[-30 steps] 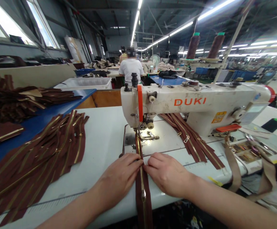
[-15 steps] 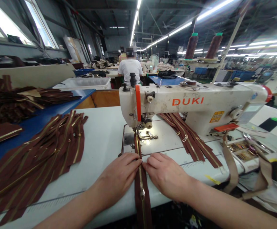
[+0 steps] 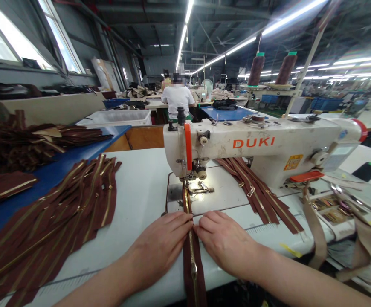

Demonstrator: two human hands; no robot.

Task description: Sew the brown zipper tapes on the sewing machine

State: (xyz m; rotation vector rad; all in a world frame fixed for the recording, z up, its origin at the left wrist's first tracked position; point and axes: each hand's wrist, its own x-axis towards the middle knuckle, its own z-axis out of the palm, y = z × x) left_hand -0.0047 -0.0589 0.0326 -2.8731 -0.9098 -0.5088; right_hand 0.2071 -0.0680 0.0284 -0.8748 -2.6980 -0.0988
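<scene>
A brown zipper tape with gold teeth runs from the table's front edge up under the presser foot of a white DUKI sewing machine. My left hand lies flat on the tape's left side, fingers stretched toward the needle. My right hand presses the right side, fingertips meeting the left hand's over the tape. The zipper slider sits on the tape between my wrists.
A fan of brown zippers lies on the white table at the left, more on a blue board beyond. Sewn zippers trail behind the machine. Tan straps hang at the right. A person in a white shirt sits far ahead.
Both hands and the tape stay in nearly the same pose; the view has shifted slightly, and the slider sits a little nearer the table's front edge.
</scene>
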